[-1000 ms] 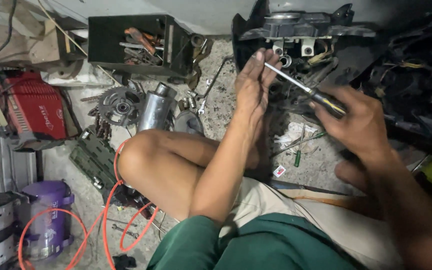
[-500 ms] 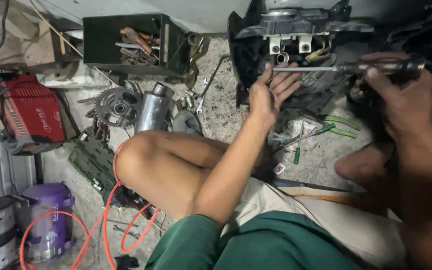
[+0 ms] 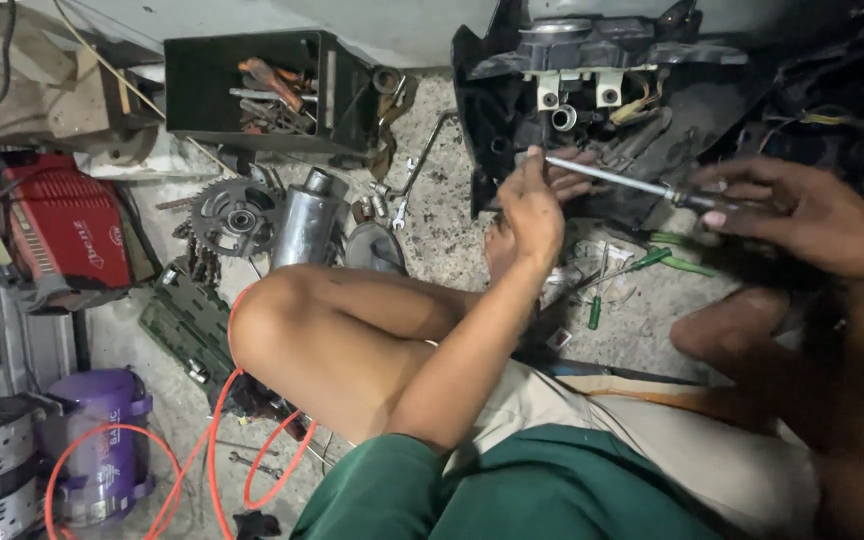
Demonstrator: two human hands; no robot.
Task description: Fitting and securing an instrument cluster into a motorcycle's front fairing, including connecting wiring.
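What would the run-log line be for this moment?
left hand: fingers at screwdriver shaft | right hand: grips its handle | tip near black machine housing | green screwdrivers on floor

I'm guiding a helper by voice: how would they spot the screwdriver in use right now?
Find the black plastic housing at top centre. In front of it the left hand steadies a long silver shaft whose dark handle sits in the right hand. That screwdriver is held in the air; the green-handled ones lie on the floor.
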